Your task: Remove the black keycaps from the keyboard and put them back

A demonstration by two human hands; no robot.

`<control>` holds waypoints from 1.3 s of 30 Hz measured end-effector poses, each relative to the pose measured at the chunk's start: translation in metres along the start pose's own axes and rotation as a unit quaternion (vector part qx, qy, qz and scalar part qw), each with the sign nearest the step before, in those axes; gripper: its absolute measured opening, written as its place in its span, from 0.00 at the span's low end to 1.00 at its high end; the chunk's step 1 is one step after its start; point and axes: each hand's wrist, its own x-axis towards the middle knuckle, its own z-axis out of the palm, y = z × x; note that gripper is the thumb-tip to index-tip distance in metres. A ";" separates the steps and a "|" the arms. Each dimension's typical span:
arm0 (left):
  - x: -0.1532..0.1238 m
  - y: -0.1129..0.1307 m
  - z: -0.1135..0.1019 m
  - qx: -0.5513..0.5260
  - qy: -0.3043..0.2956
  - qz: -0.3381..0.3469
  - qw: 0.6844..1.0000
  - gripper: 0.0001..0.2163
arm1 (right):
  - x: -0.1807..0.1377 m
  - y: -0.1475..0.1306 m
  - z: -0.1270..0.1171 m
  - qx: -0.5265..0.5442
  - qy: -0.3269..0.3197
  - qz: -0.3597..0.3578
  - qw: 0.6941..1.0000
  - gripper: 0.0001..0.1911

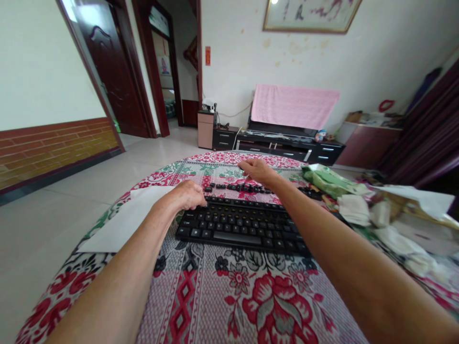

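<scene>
A black computer keyboard (233, 224) lies on the flowered tablecloth in front of me. Along one of its upper rows, small yellowish spots show between the keys. My left hand (190, 195) is closed at the keyboard's upper left corner, its fingertips touching there. Behind the keyboard runs a line of loose black keycaps (233, 187). Over and just beyond that line is my right hand (256, 171), its fingers curled together. Whatever its fingertips may hold is too small or hidden to make out. My right forearm covers the keyboard's right end.
White paper (118, 224) lies at the left of the round table. To the right are a green plastic packet (332, 181), white crumpled cloth or tissue (354, 209) and an open box (419, 224). Beyond the table stands a low black cabinet (279, 148) with a pink towel (294, 105) above it.
</scene>
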 end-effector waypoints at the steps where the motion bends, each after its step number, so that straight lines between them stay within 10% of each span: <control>1: 0.001 -0.001 0.001 -0.006 0.001 -0.001 1.000 0.11 | -0.007 -0.002 0.000 0.082 0.002 -0.005 0.997 0.16; 7: 0.000 0.000 0.002 -0.030 0.000 -0.015 0.999 0.11 | -0.041 -0.010 0.006 0.305 -0.012 -0.003 0.952 0.15; 30: -0.008 0.004 -0.002 -0.031 0.005 0.000 0.999 0.11 | -0.066 -0.034 -0.001 0.504 -0.172 0.077 0.843 0.10; 39: -0.011 0.006 -0.004 -0.031 0.010 0.012 0.999 0.10 | -0.069 -0.047 0.018 0.416 -0.142 0.062 0.896 0.10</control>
